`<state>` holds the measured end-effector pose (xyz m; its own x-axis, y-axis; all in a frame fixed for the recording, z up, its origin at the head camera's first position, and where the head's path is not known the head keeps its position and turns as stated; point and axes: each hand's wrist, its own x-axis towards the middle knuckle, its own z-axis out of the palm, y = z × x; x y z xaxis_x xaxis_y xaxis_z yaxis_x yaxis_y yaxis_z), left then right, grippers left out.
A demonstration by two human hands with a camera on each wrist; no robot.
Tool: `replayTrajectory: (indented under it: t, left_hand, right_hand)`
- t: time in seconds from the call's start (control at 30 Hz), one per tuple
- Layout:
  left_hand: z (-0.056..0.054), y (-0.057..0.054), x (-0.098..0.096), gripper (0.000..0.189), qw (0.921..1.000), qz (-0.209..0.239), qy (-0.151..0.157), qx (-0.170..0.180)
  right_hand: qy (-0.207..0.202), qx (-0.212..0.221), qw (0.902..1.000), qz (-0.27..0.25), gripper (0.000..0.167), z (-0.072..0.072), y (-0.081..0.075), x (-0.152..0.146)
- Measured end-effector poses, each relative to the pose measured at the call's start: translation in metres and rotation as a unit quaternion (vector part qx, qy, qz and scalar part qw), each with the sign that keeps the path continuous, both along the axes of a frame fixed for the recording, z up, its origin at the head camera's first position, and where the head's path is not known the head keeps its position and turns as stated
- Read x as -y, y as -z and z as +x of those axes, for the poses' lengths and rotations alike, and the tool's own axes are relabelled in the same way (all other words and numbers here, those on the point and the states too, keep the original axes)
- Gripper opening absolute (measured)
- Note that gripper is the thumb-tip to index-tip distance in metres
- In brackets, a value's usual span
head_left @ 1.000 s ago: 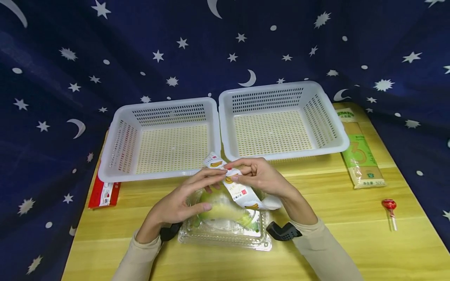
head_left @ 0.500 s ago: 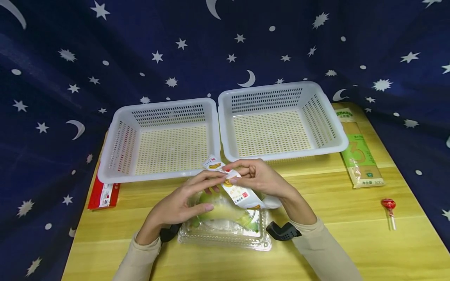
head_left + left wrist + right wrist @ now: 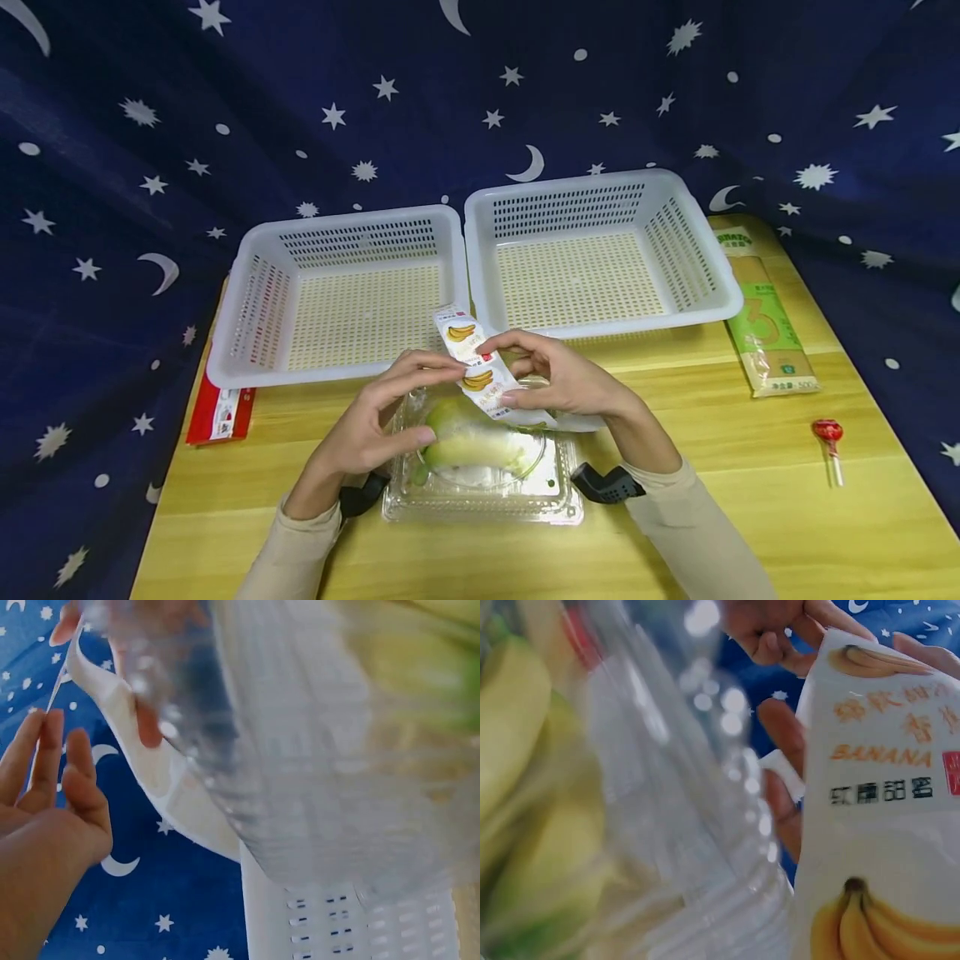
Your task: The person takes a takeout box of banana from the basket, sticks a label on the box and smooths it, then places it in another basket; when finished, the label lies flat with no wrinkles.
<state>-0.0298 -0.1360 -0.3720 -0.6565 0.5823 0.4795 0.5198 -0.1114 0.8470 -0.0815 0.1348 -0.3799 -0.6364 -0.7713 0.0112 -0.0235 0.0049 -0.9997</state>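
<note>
The left hand (image 3: 375, 417) extends its fingers (image 3: 427, 377), thumb (image 3: 408, 442) apart, while the right hand (image 3: 566, 377) pinches.

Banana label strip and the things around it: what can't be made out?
- Label strip, right wrist view: cut off by the right and bottom edges.
- Bananas, right wrist view: blurred through the clear box, cut off by the left edge.
- Red packet, head view: partly hidden by the left basket.

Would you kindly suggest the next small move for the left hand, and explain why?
I'd probably have the left hand bring its thumb up to pinch the label strip: its fingertips are at the edge but the thumb stands apart, while the right hand holds the strip.
</note>
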Motion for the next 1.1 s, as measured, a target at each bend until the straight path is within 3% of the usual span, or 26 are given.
replayTrajectory:
  t: [0.27,0.57,0.7,0.83,0.9,0.97,1.1]
  left_hand:
    - [0.001,-0.004,0.003,0.051,0.9922,0.12,0.036,0.0]
    - [-0.001,-0.008,0.011,0.054,0.9845,0.165,0.059,-0.003]
    - [-0.003,-0.007,0.01,0.053,0.983,0.169,0.07,0.009]
    - [-0.005,-0.004,0.009,0.052,0.9839,0.157,0.083,0.016]
    - [-0.005,-0.003,0.009,0.051,0.9848,0.148,0.091,0.015]
    - [-0.005,-0.002,0.009,0.05,0.9864,0.13,0.099,0.019]
    - [-0.005,-0.001,0.011,0.052,0.9896,0.081,0.113,0.036]
  right_hand:
    - [0.035,0.016,0.9969,-0.069,0.056,-0.001,-0.001,-0.009]
    - [0.073,0.029,0.9912,-0.107,0.039,0.013,0.014,-0.038]
    - [0.145,0.048,0.9851,-0.08,0.025,0.024,0.024,-0.058]
    - [0.244,0.055,0.9682,-0.014,0.015,0.036,0.031,-0.074]
    - [0.272,0.052,0.9608,0.018,0.012,0.041,0.034,-0.081]
    - [0.276,0.038,0.9593,0.045,0.015,0.044,0.037,-0.09]
    - [0.234,0.012,0.9687,0.082,0.043,0.049,0.045,-0.107]
